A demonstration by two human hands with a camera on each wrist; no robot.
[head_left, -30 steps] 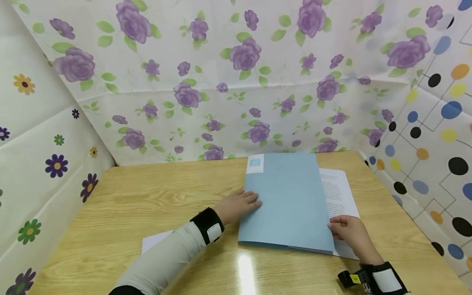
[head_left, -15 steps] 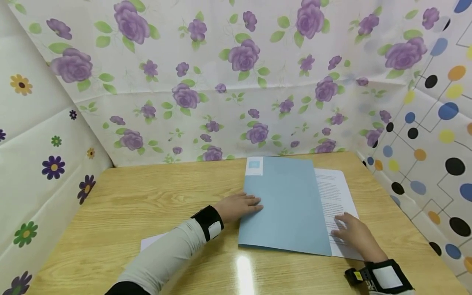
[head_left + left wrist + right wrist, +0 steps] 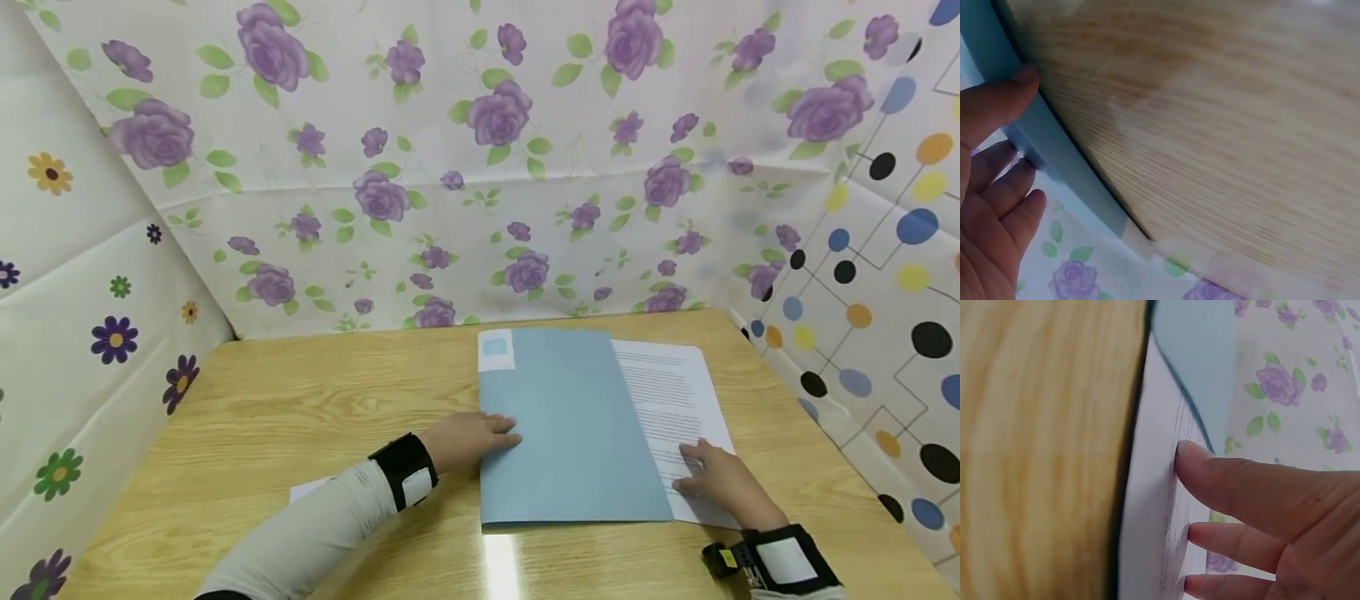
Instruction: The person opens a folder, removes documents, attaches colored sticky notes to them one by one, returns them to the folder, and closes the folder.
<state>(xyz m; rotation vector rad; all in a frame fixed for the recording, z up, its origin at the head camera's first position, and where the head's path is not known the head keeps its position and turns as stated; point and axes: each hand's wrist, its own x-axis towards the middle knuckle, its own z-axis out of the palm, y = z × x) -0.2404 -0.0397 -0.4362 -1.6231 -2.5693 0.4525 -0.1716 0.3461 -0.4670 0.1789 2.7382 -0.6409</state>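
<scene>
A light blue paper folder (image 3: 562, 417) with a white label at its upper left lies on the table. My left hand (image 3: 465, 439) rests at its left edge, fingers on the cover. In the left wrist view the thumb touches the folder's spine (image 3: 1066, 147), and the fingers lie fairly straight against the cover. A printed white sheet (image 3: 667, 383) sticks out from the folder's right side, its left part hidden under the cover. My right hand (image 3: 723, 483) touches this sheet with spread fingertips. The right wrist view shows the thumb and fingers on the printed page (image 3: 1154, 487).
Another white paper (image 3: 306, 488) shows partly from under my left forearm. The wooden table (image 3: 337, 392) meets a flowered cloth (image 3: 420, 167) at the back. Patterned cloths also stand on the left and right sides.
The folder has slid left and nearer with my left hand, baring more of the printed sheet. My right hand has let go of the folder's right edge and moved onto the sheet.
</scene>
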